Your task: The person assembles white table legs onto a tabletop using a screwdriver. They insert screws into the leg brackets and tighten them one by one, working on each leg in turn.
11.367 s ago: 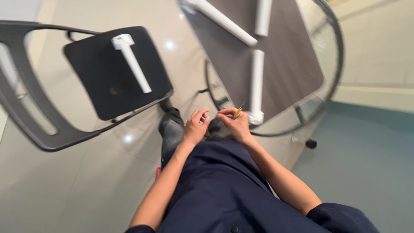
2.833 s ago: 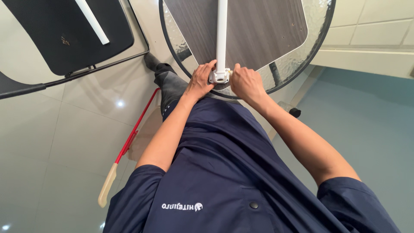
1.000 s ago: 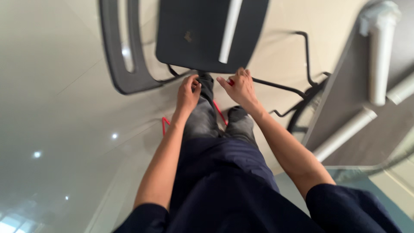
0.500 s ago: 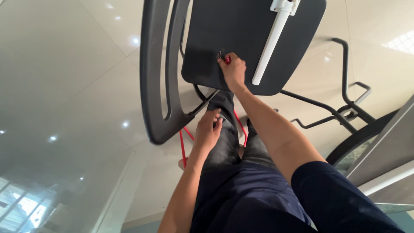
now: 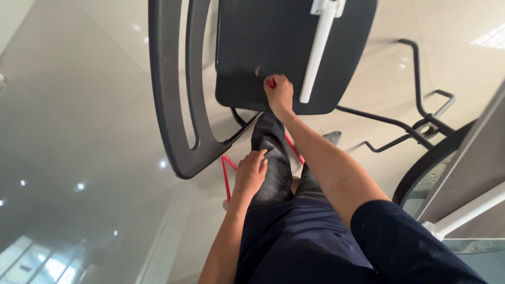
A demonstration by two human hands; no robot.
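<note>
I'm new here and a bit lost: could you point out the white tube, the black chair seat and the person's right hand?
white tube (image 5: 314,58): head view, middle of its shaft.
black chair seat (image 5: 247,37): head view, bare left part.
right hand (image 5: 279,93): head view, back of the hand.

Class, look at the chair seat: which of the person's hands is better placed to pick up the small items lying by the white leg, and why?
Probably the right hand: it already rests on the black chair seat, beside the small items and white leg. The left hand lies back on the thigh.
</note>
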